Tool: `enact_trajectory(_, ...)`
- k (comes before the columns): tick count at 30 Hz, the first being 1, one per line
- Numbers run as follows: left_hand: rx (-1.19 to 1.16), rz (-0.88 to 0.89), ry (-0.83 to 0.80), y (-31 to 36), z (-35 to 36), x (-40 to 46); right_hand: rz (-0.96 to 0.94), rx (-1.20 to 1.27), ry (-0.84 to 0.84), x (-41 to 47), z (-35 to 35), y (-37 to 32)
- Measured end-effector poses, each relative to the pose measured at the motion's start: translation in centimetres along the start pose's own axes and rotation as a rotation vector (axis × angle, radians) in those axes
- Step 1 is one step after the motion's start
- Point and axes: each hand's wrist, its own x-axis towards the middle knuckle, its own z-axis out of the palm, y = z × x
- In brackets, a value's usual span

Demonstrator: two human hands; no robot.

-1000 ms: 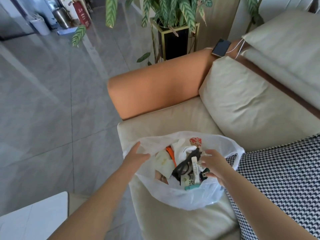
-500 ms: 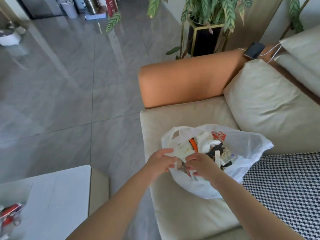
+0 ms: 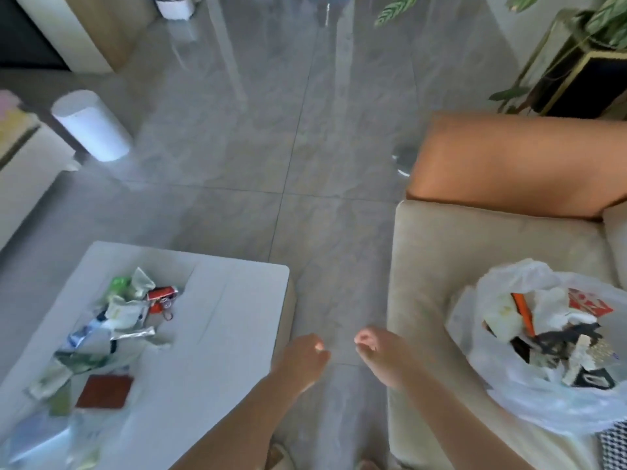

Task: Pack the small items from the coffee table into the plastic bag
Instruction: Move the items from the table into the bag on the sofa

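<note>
The thin white plastic bag [image 3: 529, 395] sits open on the beige sofa seat [image 3: 441, 252], holding packets, something orange and dark bits. Across the grey tiled floor [image 3: 305, 147], a heap of small sachets and wrappers [image 3: 115, 320] and a flat reddish-brown wallet [image 3: 104, 391] lie on the white coffee table [image 3: 217, 334]. Between table and sofa, the left hand [image 3: 302, 361] and right hand [image 3: 381, 354] hang in the air, fingers loosely curled, holding nothing.

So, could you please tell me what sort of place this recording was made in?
Most likely a home living room: a beige sofa with an orange armrest, a low white coffee table strewn with small items, and a potted plant on a tiled floor.
</note>
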Motion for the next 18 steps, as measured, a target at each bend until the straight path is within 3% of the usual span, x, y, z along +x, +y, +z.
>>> enact_trajectory(4,-0.023,-0.105,0.024,-7.2,-1.6,-0.7,-0.094,-0.19,-0.036,2.2,4.0,-5.2)
enact_trajectory(18,-0.374,-0.373,0.173,-27.5,-6.7,-2.1,-0.365,-0.439,-0.201,8.8,16.6,-22.5)
